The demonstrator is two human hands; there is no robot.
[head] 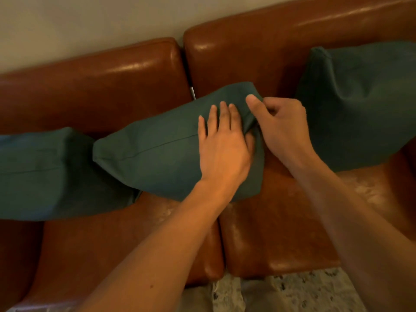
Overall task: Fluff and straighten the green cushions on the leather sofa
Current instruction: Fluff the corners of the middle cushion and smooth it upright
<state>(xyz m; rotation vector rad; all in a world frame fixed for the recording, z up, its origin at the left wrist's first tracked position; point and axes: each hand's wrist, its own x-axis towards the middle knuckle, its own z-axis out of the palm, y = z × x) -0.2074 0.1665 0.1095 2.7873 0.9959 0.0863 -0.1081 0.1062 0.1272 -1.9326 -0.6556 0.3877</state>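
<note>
Three green cushions lie on the brown leather sofa (101, 91). The middle cushion (157, 149) lies tilted across the seam between the two seats. My left hand (222, 145) rests flat on its right part, fingers straight and pointing up. My right hand (281, 124) grips the cushion's upper right corner, thumb on top and fingers curled round the fabric. The left cushion (45, 174) lies on the left seat, touching the middle one. The right cushion (360, 102) leans upright against the backrest.
The sofa's backrest stands against a pale wall (78, 25). A speckled light floor (292, 293) shows below the seats' front edge. Worn pale patches mark the right seat cushion (281, 233).
</note>
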